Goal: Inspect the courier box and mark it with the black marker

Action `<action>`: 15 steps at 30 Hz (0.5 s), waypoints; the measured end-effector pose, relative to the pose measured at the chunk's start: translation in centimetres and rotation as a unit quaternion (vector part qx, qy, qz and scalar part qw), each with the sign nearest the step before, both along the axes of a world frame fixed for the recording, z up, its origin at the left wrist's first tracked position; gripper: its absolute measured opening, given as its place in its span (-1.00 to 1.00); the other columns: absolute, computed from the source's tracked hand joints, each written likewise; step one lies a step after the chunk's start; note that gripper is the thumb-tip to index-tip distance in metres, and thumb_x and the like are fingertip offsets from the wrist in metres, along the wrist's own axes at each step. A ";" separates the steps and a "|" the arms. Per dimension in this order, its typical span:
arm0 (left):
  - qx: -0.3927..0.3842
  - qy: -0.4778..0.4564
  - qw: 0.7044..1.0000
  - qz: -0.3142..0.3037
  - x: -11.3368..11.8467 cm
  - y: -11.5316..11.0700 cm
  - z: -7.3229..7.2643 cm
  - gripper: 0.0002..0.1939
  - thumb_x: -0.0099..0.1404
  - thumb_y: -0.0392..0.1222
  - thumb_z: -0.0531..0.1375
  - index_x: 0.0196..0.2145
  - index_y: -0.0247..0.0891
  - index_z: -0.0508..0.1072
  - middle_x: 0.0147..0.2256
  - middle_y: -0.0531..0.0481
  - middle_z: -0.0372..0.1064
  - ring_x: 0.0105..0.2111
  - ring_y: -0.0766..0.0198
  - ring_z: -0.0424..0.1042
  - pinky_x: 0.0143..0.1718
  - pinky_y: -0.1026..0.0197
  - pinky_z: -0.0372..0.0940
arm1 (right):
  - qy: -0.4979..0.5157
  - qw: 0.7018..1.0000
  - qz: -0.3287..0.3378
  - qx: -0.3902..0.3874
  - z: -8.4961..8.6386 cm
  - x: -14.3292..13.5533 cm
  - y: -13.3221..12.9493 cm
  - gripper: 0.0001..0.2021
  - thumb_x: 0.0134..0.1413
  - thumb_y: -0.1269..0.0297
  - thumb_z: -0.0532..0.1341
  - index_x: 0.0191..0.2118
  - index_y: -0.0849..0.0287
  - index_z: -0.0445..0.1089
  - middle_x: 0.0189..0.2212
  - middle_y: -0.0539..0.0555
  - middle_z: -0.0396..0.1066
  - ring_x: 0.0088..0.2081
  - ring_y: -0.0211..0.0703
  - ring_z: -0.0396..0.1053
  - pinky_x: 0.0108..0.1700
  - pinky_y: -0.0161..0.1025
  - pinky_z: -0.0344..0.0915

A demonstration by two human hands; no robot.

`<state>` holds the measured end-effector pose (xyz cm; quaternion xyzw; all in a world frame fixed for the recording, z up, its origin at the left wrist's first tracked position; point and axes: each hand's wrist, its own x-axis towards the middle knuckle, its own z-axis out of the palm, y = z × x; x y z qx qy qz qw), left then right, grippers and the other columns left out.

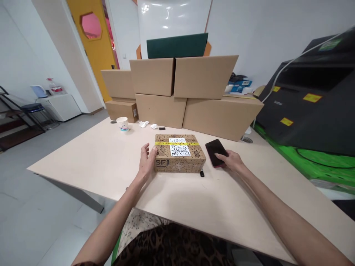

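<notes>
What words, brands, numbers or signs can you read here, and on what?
"SF": front side of the parcel.
"brother": black machine, blurred, so likely rather than certain.
Too small or blurred to read: white label on the parcel, print on the cup, yellow stickers on the machine, blue box.
Phone: dark screen, no text visible.

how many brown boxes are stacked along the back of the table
6 in view: upper left box, upper middle box, upper right box, lower left box, lower middle box, lower right box. More may be hidden behind.
</notes>
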<state>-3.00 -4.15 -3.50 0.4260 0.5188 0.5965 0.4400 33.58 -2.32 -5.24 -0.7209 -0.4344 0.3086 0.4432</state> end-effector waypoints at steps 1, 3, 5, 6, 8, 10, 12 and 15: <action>0.026 0.019 0.999 0.019 -0.1 -0.4 0.0 -0.33 0.24 0.19 0.38 0.16 -0.17 0.33 0.17 -0.26 0.34 0.22 -0.02 0.34 0.23 -0.02 0.23 | 0.042 0.999 -0.002 0.019 0.0 -0.3 -0.2 -0.46 -0.27 -0.05 0.49 -0.21 0.20 0.40 -0.47 0.16 0.49 -0.45 0.03 0.45 -0.47 -0.07 0.39; 0.093 0.066 0.991 0.069 -0.2 -1.8 0.0 -0.37 0.27 0.16 0.36 0.17 -0.15 0.35 0.26 -0.26 0.27 0.33 -0.06 0.21 0.33 -0.06 0.12 | 0.077 0.995 -0.013 0.055 0.3 -1.0 -0.8 -0.53 -0.17 -0.12 0.44 -0.32 0.14 0.34 -0.56 0.04 0.38 -0.56 -0.13 0.32 -0.57 -0.18 0.27; 0.175 0.117 0.971 0.115 0.0 -3.6 0.0 -0.44 0.31 0.13 0.33 0.17 -0.13 0.37 0.27 -0.24 0.27 0.33 -0.07 0.20 0.37 -0.08 0.06 | 0.096 0.988 -0.032 0.120 1.1 -2.1 -1.9 -0.53 -0.10 -0.18 0.40 -0.33 0.11 0.32 -0.60 -0.06 0.28 -0.60 -0.25 0.19 -0.62 -0.28 0.17; 0.216 0.137 0.958 0.129 0.4 -4.5 0.1 -0.48 0.33 0.11 0.31 0.15 -0.12 0.40 0.23 -0.24 0.32 0.29 -0.07 0.23 0.35 -0.07 0.08 | 0.114 0.979 -0.039 0.166 1.8 -2.9 -2.6 -0.52 -0.08 -0.19 0.40 -0.33 0.11 0.33 -0.59 -0.09 0.25 -0.61 -0.29 0.14 -0.63 -0.31 0.14; 0.268 0.149 0.946 0.104 1.5 -6.2 0.1 -0.55 0.36 0.12 0.29 0.10 -0.13 0.45 0.09 -0.22 0.41 0.14 -0.05 0.35 0.24 -0.05 0.20 | 0.167 0.957 -0.015 0.238 3.4 -5.0 -4.1 -0.51 -0.03 -0.19 0.41 -0.22 0.12 0.37 -0.52 -0.10 0.27 -0.59 -0.32 0.14 -0.64 -0.36 0.10; 0.267 0.130 0.954 0.025 3.0 -7.3 0.2 -0.54 0.41 0.18 0.22 0.11 -0.14 0.48 -0.10 -0.16 0.47 -0.08 0.03 0.43 0.04 0.01 0.32 | 0.211 0.937 0.050 0.275 5.0 -7.7 -5.5 -0.46 0.04 -0.17 0.39 -0.01 0.10 0.41 -0.32 0.00 0.44 -0.51 -0.29 0.27 -0.62 -0.38 0.15; 0.215 0.082 0.972 -0.051 4.8 -7.7 0.4 -0.45 0.45 0.28 0.14 0.15 -0.16 0.46 -0.24 -0.09 0.47 -0.28 0.12 0.42 -0.15 0.07 0.35 | 0.227 0.923 0.113 0.291 6.1 -10.6 -6.5 -0.40 0.12 -0.15 0.36 0.17 0.07 0.36 -0.01 0.14 0.50 -0.32 -0.17 0.47 -0.51 -0.33 0.35; 0.144 0.029 0.980 -0.136 6.7 -7.5 0.7 -0.26 0.41 0.45 0.05 0.17 -0.23 0.45 -0.41 -0.01 0.42 -0.50 0.22 0.29 -0.40 0.12 0.29 | 0.228 0.909 0.166 0.307 6.3 -14.6 -7.1 -0.35 0.22 -0.12 0.31 0.30 0.09 0.27 0.19 0.25 0.44 0.03 0.04 0.51 -0.24 -0.20 0.54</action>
